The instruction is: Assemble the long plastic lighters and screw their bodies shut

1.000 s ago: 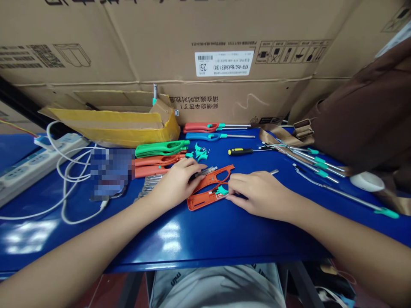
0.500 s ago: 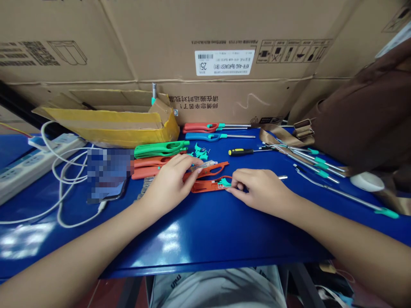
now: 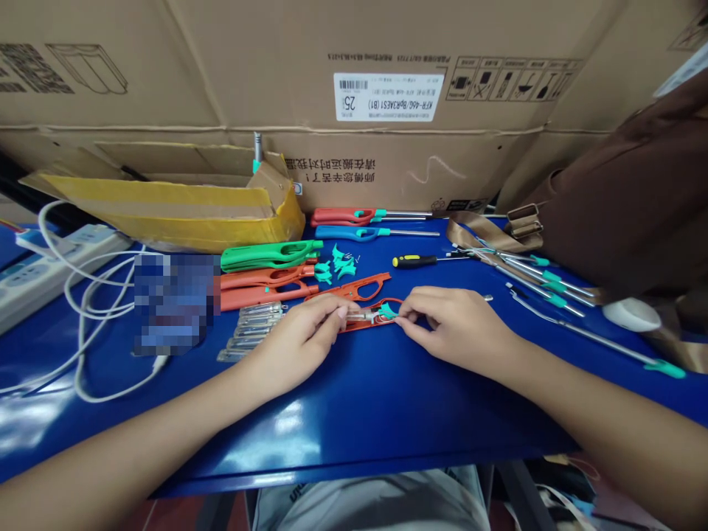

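Observation:
My left hand [image 3: 307, 332] pinches a clear plastic fuel tank [image 3: 358, 317] over an orange lighter shell half [image 3: 354, 327] lying on the blue table. In that shell sits a teal trigger [image 3: 388, 312], with thin wires beside it. The fingers of my right hand [image 3: 456, 321] are closed at the shell's right end, next to the trigger; the exact grip is partly hidden. Just behind lies another orange shell half [image 3: 368, 286]. Several clear fuel tanks [image 3: 254, 324] lie in a row left of my left hand, partly covered by it.
Green shells [image 3: 271, 255], orange shells [image 3: 259, 295] and loose teal triggers [image 3: 343, 263] lie behind. Farther back are a red lighter [image 3: 346, 217], a blue lighter [image 3: 354, 234] and a screwdriver [image 3: 414, 261]. Metal tubes [image 3: 558, 284] lie right; a phone [image 3: 177, 310] and white cable are left.
My left hand has brought the clear fuel tank down and toward me, from above the rear shell half to the front shell. My right hand stays at the front shell. The view has shifted slightly.

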Tool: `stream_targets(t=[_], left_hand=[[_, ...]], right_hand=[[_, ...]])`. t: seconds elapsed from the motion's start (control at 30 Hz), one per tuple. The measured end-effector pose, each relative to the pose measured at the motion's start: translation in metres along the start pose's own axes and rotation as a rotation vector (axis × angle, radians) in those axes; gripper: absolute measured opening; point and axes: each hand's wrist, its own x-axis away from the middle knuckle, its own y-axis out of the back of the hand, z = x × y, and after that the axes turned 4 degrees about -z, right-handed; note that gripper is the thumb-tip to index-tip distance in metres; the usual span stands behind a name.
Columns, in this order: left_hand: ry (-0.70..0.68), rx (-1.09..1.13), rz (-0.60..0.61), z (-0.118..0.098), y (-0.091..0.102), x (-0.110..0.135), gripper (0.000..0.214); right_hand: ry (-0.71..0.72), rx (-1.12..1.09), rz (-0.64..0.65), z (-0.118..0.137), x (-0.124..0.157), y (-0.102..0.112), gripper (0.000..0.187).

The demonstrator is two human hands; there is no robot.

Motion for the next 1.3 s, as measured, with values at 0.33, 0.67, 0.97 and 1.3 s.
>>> stream_targets(t=[0.33, 0.67, 0.97, 1.3], left_hand=[[0.179, 0.284, 0.038, -0.005, -0.005, 0.007, 0.043], [0.336, 0.321, 0.113, -0.009, -0.002, 0.003, 0.048], [0.338, 0.344, 0.116, -0.011, -0.004, 0.003, 0.046], [0.349, 0.347, 0.109, -0.014, -0.004, 0.004, 0.046]], right_hand=[[-0.018, -0.405, -0.018, 0.004, 0.002, -0.008, 0.010], [0.019, -0.450, -0.038, 0.005, 0.005, -0.010, 0.009], [0.035, -0.441, -0.023, 0.007, 0.004, -0.007, 0.009], [0.040, -0.439, -0.007, 0.008, 0.006, -0.006, 0.010]])
